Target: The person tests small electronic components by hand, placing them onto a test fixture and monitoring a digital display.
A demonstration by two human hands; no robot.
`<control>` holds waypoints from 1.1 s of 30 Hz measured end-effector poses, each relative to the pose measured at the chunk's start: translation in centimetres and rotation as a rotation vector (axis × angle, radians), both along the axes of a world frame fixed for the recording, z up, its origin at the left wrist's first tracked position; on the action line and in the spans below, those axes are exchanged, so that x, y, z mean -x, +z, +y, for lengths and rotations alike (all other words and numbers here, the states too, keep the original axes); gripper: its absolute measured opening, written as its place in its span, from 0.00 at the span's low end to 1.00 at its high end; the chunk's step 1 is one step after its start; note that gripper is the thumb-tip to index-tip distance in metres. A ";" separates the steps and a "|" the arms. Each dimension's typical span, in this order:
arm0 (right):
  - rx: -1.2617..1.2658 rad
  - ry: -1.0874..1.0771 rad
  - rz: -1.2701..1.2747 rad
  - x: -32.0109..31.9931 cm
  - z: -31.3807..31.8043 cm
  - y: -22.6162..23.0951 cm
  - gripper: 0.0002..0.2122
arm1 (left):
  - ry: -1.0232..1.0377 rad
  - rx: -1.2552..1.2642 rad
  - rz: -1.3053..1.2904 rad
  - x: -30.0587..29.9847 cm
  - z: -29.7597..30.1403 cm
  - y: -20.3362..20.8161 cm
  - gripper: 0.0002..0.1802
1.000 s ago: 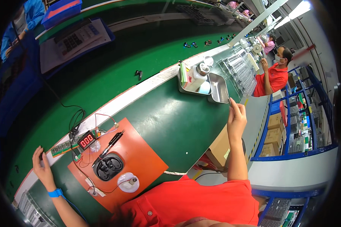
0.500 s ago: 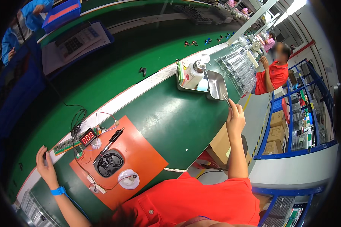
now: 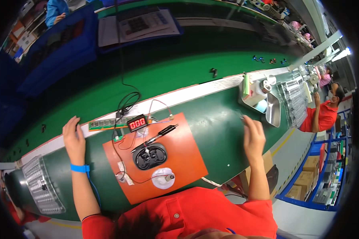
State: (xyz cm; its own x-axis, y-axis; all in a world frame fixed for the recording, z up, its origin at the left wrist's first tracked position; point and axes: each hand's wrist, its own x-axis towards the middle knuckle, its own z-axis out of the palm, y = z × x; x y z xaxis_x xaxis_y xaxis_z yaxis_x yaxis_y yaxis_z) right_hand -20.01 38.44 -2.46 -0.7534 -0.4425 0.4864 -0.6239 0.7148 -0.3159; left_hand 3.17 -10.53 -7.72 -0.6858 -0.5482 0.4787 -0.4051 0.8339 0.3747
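My left hand (image 3: pixel 73 139), a blue wrist strap (image 3: pixel 79 168) below it, is closed at the left over the green bench; a small dark piece, too small to name, shows at its fingertips. My right hand (image 3: pixel 254 139) is over the bench right of the orange mat (image 3: pixel 187 159), closed on slim tweezers (image 3: pixel 242 117) whose tips are blurred. On the mat lies an open black earbud case (image 3: pixel 149 156) with dark earbuds inside. A black pen (image 3: pixel 159 135) rests just above it. A red-lit display (image 3: pixel 137 123) stands at the mat's far edge, beside a green circuit board (image 3: pixel 101 124).
A metal tray (image 3: pixel 272 113) with a bottle (image 3: pixel 256 95) stands at the right, before stacked clear trays (image 3: pixel 294 101). Another clear tray (image 3: pixel 44 185) lies far left. Wires (image 3: pixel 127 101) cross the far edge. A co-worker in red (image 3: pixel 325 115) sits at the right.
My view has turned, so the bench sits differently in the picture. My right hand with the tweezers has drawn back from the metal tray toward the mat. My left hand stays beside the circuit board.
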 end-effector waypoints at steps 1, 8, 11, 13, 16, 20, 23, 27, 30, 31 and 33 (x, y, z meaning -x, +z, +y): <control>0.013 0.010 -0.010 0.3 -1.8 -0.4 0.16 | -0.006 0.032 -0.013 0.0 0.0 0.0 0.12; -0.096 0.250 -0.014 4.3 -9.6 -2.4 0.15 | -0.007 -0.070 0.046 0.2 0.3 0.5 0.11; -0.101 0.136 0.075 4.6 -9.9 -3.0 0.15 | 0.017 -0.228 0.063 0.4 0.2 0.6 0.10; -0.114 0.104 0.075 4.8 -9.8 -3.1 0.15 | 0.028 -0.382 0.151 0.2 -0.6 0.2 0.12; -0.129 0.037 0.084 5.1 -9.8 -3.3 0.15 | 0.017 -0.509 0.260 0.1 -1.4 -0.6 0.13; -0.142 0.071 0.075 5.8 -10.4 -3.6 0.16 | -0.015 -0.588 0.420 -0.1 -1.7 -1.2 0.15; -0.125 0.068 0.093 5.9 -10.1 -3.7 0.17 | -0.025 -0.554 0.439 -0.7 -2.0 -0.9 0.16; -0.097 0.131 0.162 5.5 -9.6 -3.4 0.18 | 0.021 -0.529 0.385 0.5 -0.5 -0.6 0.13; -0.106 0.147 0.105 5.1 -9.8 -3.9 0.18 | -0.074 -0.599 0.503 1.2 0.8 -0.2 0.12; -0.118 0.150 0.072 5.1 -9.6 -4.0 0.18 | -0.080 -0.671 0.486 0.8 1.6 0.1 0.11; -0.110 0.110 0.082 5.2 -9.3 -4.2 0.18 | -0.086 -0.813 0.444 0.3 3.0 0.7 0.09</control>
State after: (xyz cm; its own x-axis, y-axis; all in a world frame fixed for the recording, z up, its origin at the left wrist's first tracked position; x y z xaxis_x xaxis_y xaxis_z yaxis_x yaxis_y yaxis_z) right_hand -25.25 29.12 -6.63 -0.6575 -0.5736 0.4885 -0.7204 0.6685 -0.1846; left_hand 2.87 -7.53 -6.99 -0.5854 -0.7861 0.1984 -0.0333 0.2678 0.9629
